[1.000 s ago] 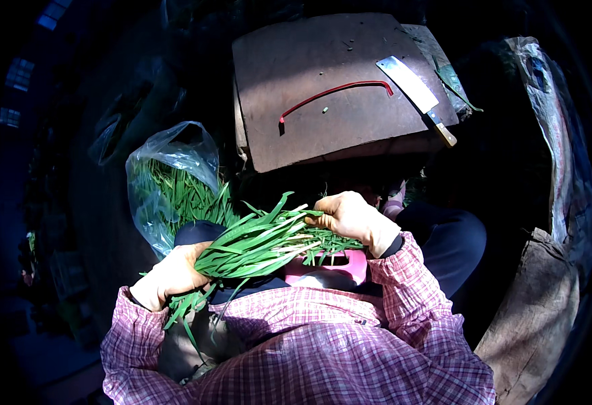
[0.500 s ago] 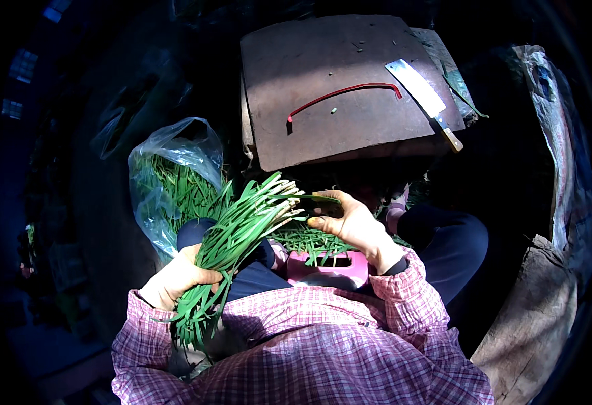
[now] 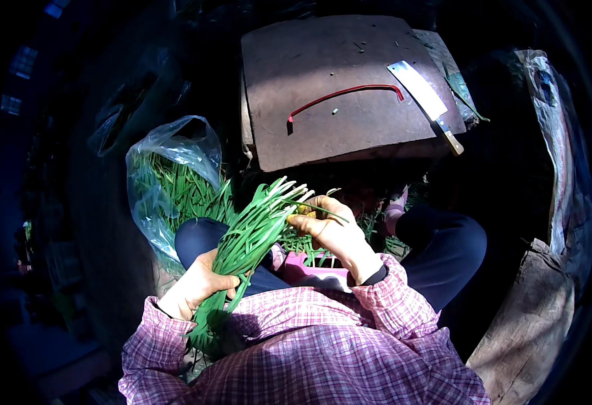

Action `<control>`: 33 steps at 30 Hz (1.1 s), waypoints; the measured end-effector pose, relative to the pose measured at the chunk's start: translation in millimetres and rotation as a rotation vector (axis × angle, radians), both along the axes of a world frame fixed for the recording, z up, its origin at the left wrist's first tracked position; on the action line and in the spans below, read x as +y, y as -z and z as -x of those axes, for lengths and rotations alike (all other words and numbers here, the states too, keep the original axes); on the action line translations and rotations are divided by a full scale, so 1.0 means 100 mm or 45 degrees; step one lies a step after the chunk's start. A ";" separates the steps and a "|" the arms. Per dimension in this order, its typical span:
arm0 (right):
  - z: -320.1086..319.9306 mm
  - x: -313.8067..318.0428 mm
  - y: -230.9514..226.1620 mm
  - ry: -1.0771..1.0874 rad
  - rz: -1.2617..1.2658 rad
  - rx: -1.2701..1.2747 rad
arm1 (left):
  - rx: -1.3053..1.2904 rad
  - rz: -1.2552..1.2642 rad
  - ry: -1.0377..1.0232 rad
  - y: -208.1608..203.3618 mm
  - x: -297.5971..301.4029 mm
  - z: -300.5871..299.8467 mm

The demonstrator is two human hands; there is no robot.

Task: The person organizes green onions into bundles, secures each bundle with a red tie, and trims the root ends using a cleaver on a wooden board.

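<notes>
My left hand [image 3: 203, 283] is closed round the lower leafy part of a bunch of garlic chives [image 3: 252, 233], which slants up and to the right over my lap. Its pale stem ends point toward my right hand [image 3: 333, 229]. The fingers of that hand are pinched at those ends, on a single chive leaf [image 3: 328, 212] that sticks out to the right past the knuckles. Whether the leaf is still joined to the bunch I cannot tell. Below the right hand, a pink plastic basket [image 3: 309, 271] sits between my legs, with loose green pieces at it.
A clear plastic bag [image 3: 171, 152] full of chives stands at the left. Ahead is a brown board [image 3: 329, 54] carrying a cleaver [image 3: 418, 89] and a thin curved red rod [image 3: 343, 90]. A wooden plank [image 3: 528, 324] and a crumpled sheet [image 3: 549, 142] lie along the right.
My right hand has moved left and down, closer to the stem ends, its fingers now tighter together. My left hand and the bunch have shifted slightly right.
</notes>
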State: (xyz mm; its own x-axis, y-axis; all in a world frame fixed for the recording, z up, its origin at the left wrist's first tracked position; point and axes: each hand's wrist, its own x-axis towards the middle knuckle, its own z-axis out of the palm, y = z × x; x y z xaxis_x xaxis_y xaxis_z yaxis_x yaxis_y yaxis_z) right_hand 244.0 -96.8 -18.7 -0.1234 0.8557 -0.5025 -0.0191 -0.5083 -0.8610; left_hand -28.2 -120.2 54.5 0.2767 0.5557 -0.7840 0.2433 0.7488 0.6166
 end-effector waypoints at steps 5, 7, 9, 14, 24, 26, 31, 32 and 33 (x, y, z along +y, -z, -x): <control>-0.30 0.12 0.39 0.609 -0.002 0.026 | 0.279 -0.159 0.023 0.06 -0.06 0.03; -0.33 0.07 0.28 0.616 -0.077 0.141 | 0.370 -0.193 0.019 0.09 -0.06 -0.01; -0.14 0.02 -0.04 0.434 0.025 0.293 | 0.443 -0.302 0.067 0.20 -0.08 -0.05; 0.14 0.07 0.42 -0.068 -0.037 -0.358 | 0.736 -0.533 0.328 0.19 -0.09 -0.14; -0.67 0.10 0.54 0.571 0.012 0.172 | 0.263 -0.194 -0.005 0.13 -0.13 0.03; -0.44 -0.01 0.36 0.536 -0.157 0.059 | 0.340 -0.213 0.035 0.14 -0.11 0.00; 0.08 -0.05 0.21 -0.062 -0.129 -0.436 | 0.520 -0.390 0.106 0.26 -0.16 -0.16; 0.15 -0.04 0.33 -0.109 -0.217 -0.535 | 0.518 -0.406 0.115 0.24 -0.17 -0.18; 0.12 -0.01 0.42 -0.065 -0.258 -0.660 | 0.559 -0.429 0.128 0.28 -0.19 -0.15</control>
State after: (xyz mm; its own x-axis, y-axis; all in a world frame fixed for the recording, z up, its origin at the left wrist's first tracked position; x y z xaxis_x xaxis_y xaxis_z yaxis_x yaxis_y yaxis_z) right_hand 232.1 -98.1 -60.9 0.0525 0.9410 -0.3343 0.4531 -0.3208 -0.8318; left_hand -13.0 -139.2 26.8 0.0286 0.7830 -0.6214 0.5909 0.4882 0.6423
